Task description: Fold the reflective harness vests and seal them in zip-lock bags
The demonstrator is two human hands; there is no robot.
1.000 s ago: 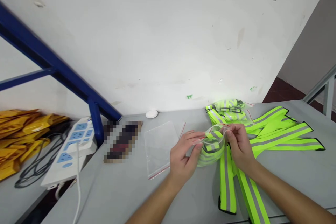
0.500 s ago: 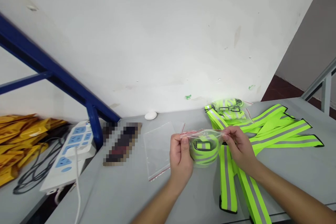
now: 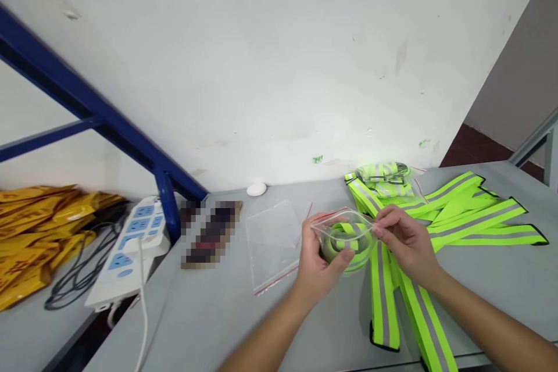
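Between my hands is a clear zip bag [image 3: 337, 216] with a red line along its mouth, which gapes a little. Inside it lies a rolled neon-green reflective strap [image 3: 349, 242] with a grey stripe. My left hand [image 3: 320, 264] wraps round the bag's left side, thumb across its front. With fingertips pinched, my right hand [image 3: 407, 241] grips the right corner of the bag's mouth. Loose reflective straps [image 3: 477, 215] lie spread on the grey table to the right, some running beneath my right hand. Flat clear zip bags [image 3: 272, 244] rest left of my left hand.
Bagged straps [image 3: 386, 179] are piled near the wall. A white oval object [image 3: 256, 189] sits at the table's back edge. To the left are a blurred-out item [image 3: 212, 235], a blue metal frame [image 3: 165, 192], a power strip [image 3: 131, 244] with cables, and yellow packets [image 3: 47, 226].
My left hand has shifted from pinching the bag's left corner to holding its side, thumb on the front. The bag's mouth now gapes more. The view has moved slightly left.
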